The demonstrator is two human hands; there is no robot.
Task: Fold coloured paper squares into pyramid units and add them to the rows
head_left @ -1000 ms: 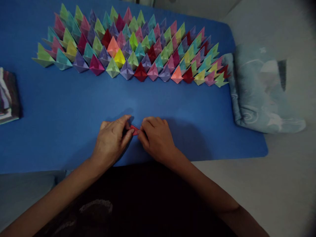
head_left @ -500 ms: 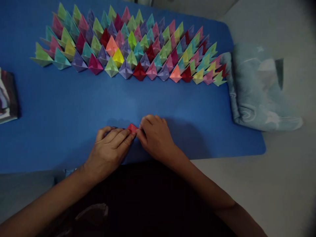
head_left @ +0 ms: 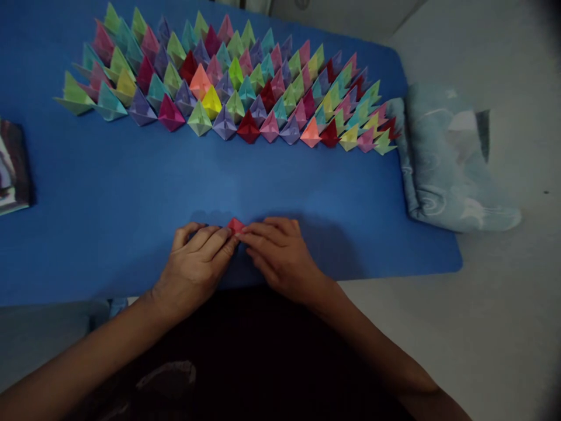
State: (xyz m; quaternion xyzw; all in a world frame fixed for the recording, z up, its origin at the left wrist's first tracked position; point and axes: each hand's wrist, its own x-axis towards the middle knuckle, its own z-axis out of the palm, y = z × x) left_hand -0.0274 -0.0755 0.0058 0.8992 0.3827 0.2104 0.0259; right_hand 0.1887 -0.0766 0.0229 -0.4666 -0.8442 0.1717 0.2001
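A small folded piece of red paper (head_left: 235, 225) lies at the near side of the blue table, between my hands. My left hand (head_left: 196, 257) has its fingers closed on the paper's left and lower part, covering much of it. From the right, my right hand (head_left: 283, 251) reaches over with fingers together, its fingertips touching the paper's right edge next to my left thumb. Farther back, folded paper boats (head_left: 249, 127) in many colours stand close together in rows.
The blue table (head_left: 184, 175) ends in a rounded corner at the right. A folded grey-blue patterned cloth (head_left: 447, 169) lies over its right edge. At the far left is a dark object with a printed pattern (head_left: 16, 166).
My right hand has gone from curled fingers beside the paper to straighter fingers laid against its edge. My left hand keeps its hold. The view has shifted slightly.
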